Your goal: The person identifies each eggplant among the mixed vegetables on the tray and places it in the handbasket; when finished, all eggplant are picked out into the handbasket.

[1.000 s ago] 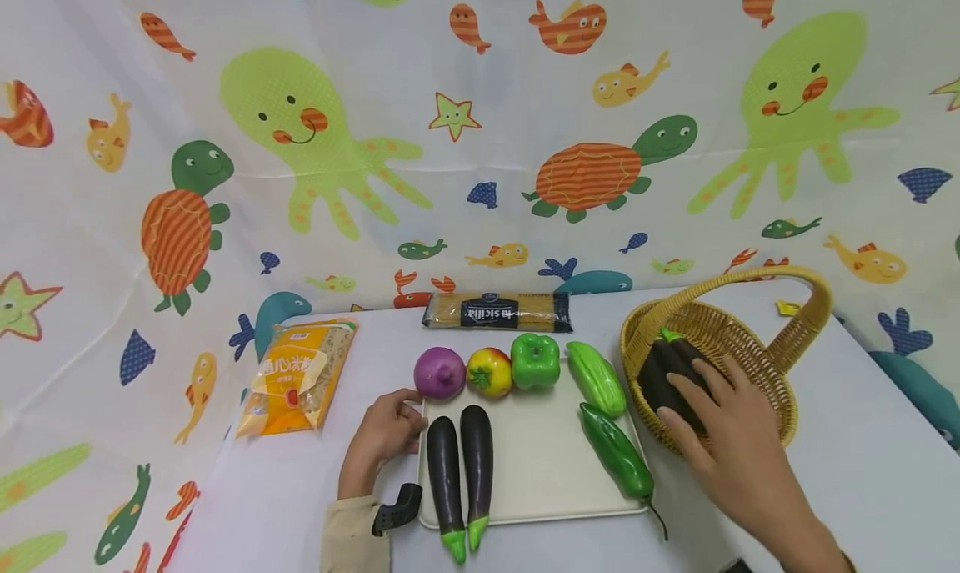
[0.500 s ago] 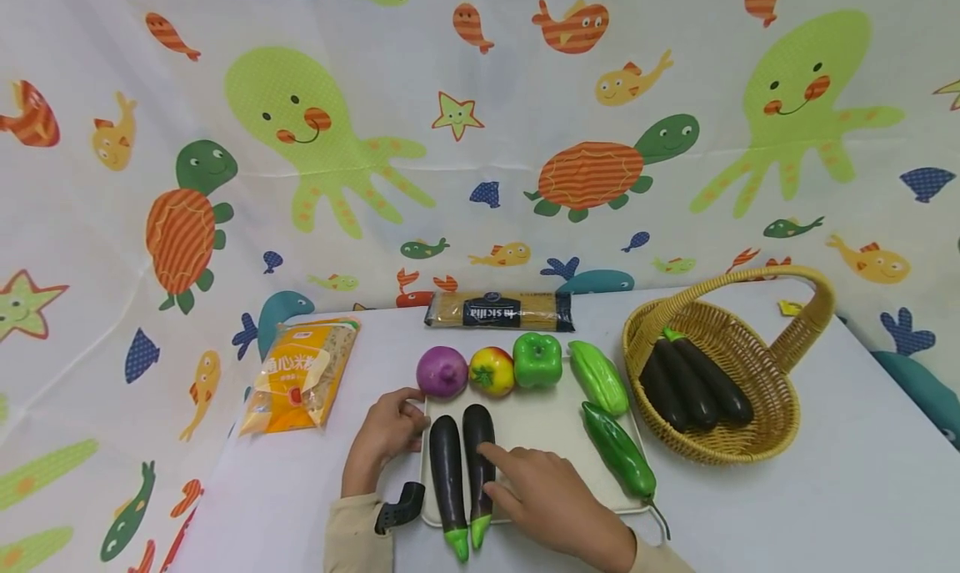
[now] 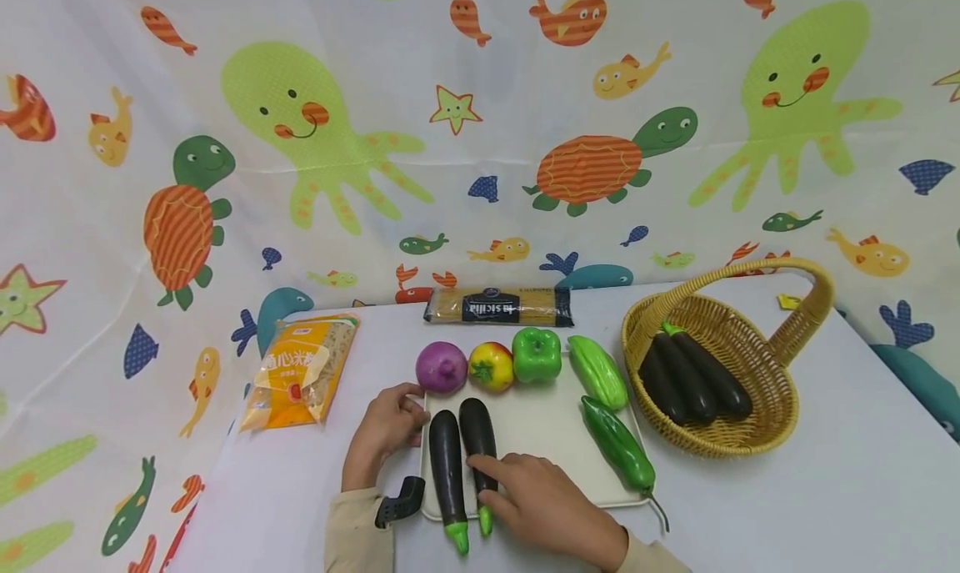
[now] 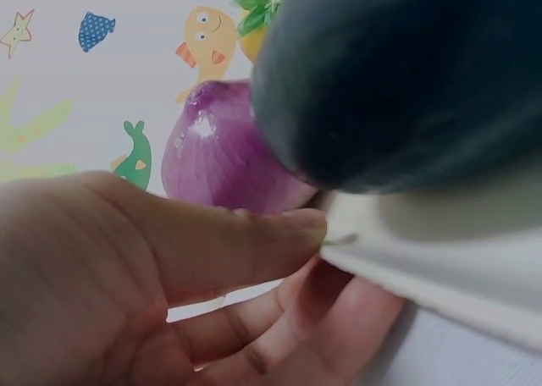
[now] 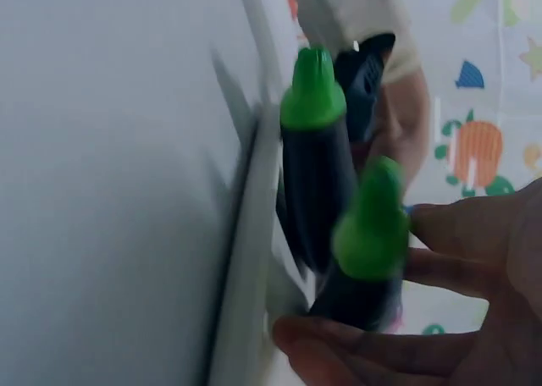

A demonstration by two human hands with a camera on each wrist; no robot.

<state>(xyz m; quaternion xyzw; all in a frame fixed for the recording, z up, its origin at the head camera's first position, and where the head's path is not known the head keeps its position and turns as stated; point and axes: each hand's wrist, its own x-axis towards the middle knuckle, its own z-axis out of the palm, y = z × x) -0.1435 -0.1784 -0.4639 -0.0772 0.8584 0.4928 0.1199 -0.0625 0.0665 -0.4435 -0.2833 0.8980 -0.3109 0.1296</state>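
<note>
Okay, nearest first: right hand (image 3: pixel 551 506) comes in from the right, thumb and index finger clamped on the right eggplant (image 3: pixel 477 427), close to its green cap; the other fingers are partly hidden. Key relation: that eggplant sits directly under these fingertips, on their left, long axis running nearly straight away from the person, cap end near, blunt end far and a touch left, so the grip crosses the axis. Right hand is clearly the nearer one to it. Left eggplant (image 3: pixel 447 464) lies just beside, roughly parallel, cap out over the near rim of the cream tray (image 3: pixel 536 439). Left hand (image 3: pixel 390 427) pinches the tray's left edge, thumb on top, fingers below. Long green pepper (image 3: pixel 618 448) on the tray's right side; wicker basket (image 3: pixel 783 406) just right of that, three dark eggplants (image 3: pixel 690 385) inside. Farther: pale green vegetable (image 3: pixel 597 373), purple onion (image 3: pixel 441 367), red-yellow fruit (image 3: pixel 491 366), green bell pepper (image 3: pixel 537 354), orange bag (image 3: pixel 300 377) off left, pasta packet (image 3: pixel 498 306), then sea-animal curtain (image 3: pixel 480 56).
</note>
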